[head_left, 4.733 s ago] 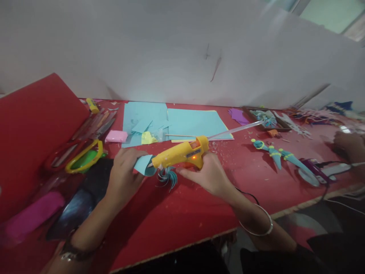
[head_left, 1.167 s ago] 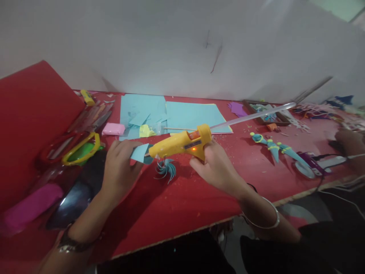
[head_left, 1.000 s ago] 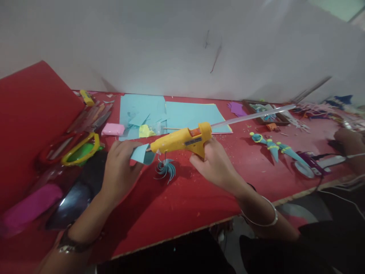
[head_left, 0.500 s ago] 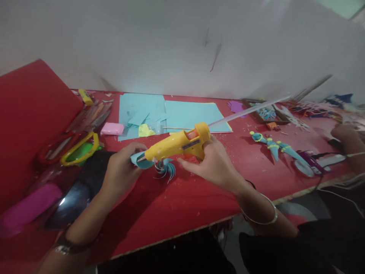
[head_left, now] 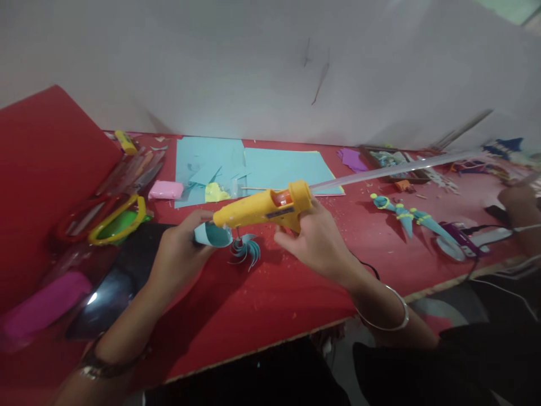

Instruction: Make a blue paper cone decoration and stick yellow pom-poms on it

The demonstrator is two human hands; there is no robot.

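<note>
A light blue paper cone [head_left: 213, 235] is pinched in my left hand [head_left: 180, 248], its open mouth facing right. Wrapped round the handle of a yellow glue gun [head_left: 257, 210] is my right hand [head_left: 321, 239]. The gun points left, its tip at the cone's upper rim beside my left fingers. A long clear glue stick [head_left: 380, 172] sticks out of its back. Just below the gun, a curled blue paper piece with thin strips [head_left: 248, 251] is over the red table.
Blue sheets [head_left: 287, 169] lie against the wall, with a pink packet [head_left: 166, 190] near them. Scissors [head_left: 118, 223] and a dark phone-like slab [head_left: 114, 293] are at left. Decorated blue cones [head_left: 406, 217], a tray [head_left: 418, 176] and another person's hand [head_left: 519, 203] are at right.
The glue gun's tip has moved up out of the cone's mouth to its upper rim. The cone's opening now shows more fully, and the glue stick has swung lower.
</note>
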